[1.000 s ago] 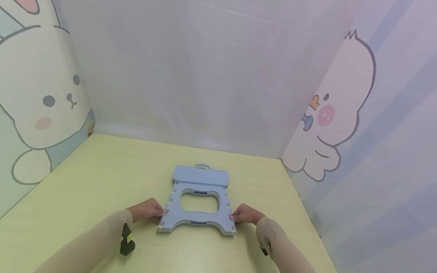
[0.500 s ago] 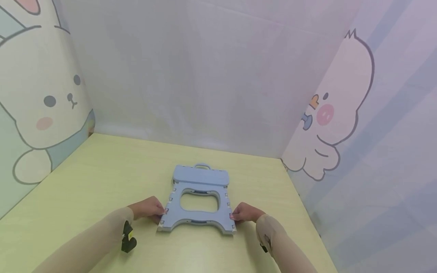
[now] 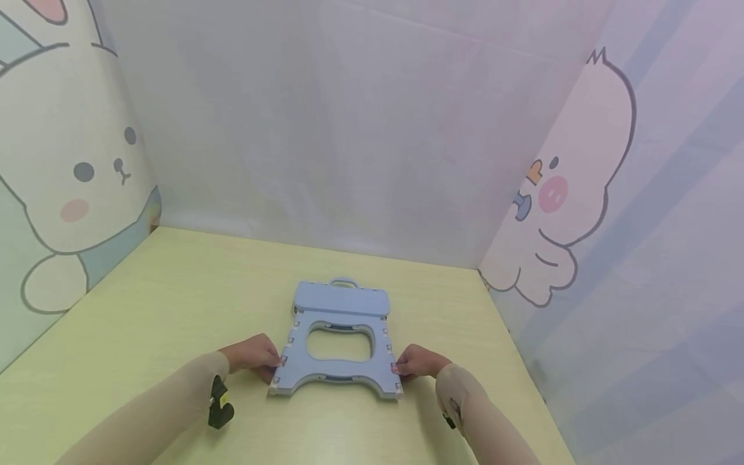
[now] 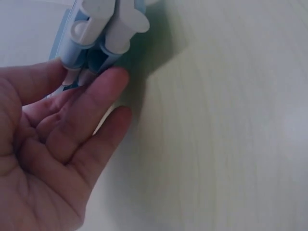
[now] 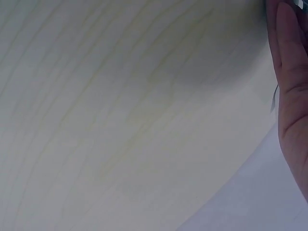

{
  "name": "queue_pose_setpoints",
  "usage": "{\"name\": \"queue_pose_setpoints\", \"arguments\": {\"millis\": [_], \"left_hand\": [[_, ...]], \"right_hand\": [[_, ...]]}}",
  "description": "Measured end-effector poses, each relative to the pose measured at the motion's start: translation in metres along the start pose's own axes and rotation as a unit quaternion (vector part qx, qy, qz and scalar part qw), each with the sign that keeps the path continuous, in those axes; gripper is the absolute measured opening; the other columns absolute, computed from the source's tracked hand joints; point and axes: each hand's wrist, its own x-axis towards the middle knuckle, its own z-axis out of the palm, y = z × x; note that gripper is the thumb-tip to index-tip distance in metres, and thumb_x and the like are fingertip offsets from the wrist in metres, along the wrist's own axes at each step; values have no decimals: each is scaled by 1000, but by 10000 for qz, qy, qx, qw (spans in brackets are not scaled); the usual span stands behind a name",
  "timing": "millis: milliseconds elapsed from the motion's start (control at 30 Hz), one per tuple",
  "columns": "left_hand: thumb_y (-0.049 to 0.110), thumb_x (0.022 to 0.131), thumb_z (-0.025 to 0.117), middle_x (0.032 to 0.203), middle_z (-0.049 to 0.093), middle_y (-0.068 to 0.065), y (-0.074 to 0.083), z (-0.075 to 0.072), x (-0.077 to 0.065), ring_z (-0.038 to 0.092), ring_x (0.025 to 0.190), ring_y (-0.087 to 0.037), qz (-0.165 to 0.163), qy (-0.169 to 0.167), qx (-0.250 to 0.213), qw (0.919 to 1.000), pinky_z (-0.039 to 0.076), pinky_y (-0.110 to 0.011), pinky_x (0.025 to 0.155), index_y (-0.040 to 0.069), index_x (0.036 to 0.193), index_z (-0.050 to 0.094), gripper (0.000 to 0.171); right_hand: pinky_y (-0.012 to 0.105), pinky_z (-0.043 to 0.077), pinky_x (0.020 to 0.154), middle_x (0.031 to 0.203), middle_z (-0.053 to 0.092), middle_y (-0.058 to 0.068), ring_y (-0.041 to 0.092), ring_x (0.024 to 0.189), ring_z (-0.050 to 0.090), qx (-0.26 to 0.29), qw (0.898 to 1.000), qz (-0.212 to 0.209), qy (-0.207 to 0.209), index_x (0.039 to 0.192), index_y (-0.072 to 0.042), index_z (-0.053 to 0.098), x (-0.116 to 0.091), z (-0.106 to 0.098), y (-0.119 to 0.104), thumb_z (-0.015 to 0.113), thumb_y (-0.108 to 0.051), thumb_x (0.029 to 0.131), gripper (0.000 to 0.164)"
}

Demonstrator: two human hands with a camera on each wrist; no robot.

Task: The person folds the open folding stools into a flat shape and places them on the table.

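A light blue folding step stool [image 3: 340,371], folded flat with a carry handle at its far end, lies on the pale yellow table [image 3: 192,284] in the head view. My left hand [image 3: 254,355] pinches its left edge near the leg end. In the left wrist view, the left thumb sits on one side of the stool's folded panels [image 4: 91,29] and the fingers [image 4: 91,103] on the other. On the opposite edge, my right hand [image 3: 423,363] pinches the stool at about the same height. The right wrist view shows only part of that hand [image 5: 293,86], its fingertips cut off at the corner.
A grey-white curtain [image 3: 325,129] hangs behind the table. Side curtains carry a printed rabbit [image 3: 75,142] on the left and a printed duck [image 3: 587,168] on the right. A black device [image 3: 219,403] is strapped at the left sleeve.
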Motion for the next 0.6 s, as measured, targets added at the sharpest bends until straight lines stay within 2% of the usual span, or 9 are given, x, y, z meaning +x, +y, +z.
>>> {"name": "queue_pose_setpoints", "arguments": {"millis": [233,433,600], "left_hand": [[2,87,62,73,70,-13,-1,2,-1,70,67,-26,-38,70,-95,9999,55,-35,68,-6,78,70,14],[3,89,61,71,70,-12,0,2,-1,68,64,-23,-167,148,-69,9997,54,-31,60,-4,79,70,15],[3,89,60,71,69,-11,1,4,-1,67,63,-21,-192,180,10,9997,54,-30,58,-4,79,70,15]], "right_hand": [[29,53,67,77,71,9,10,66,60,-152,9998,83,32,90,6,73,0,1,0,64,-12,91,19],[30,54,67,78,71,10,12,67,63,-92,9998,120,92,90,6,73,2,1,1,65,-11,91,19],[31,54,67,76,71,10,13,66,62,-62,9998,177,116,89,6,72,1,2,0,65,-10,90,17]]}}
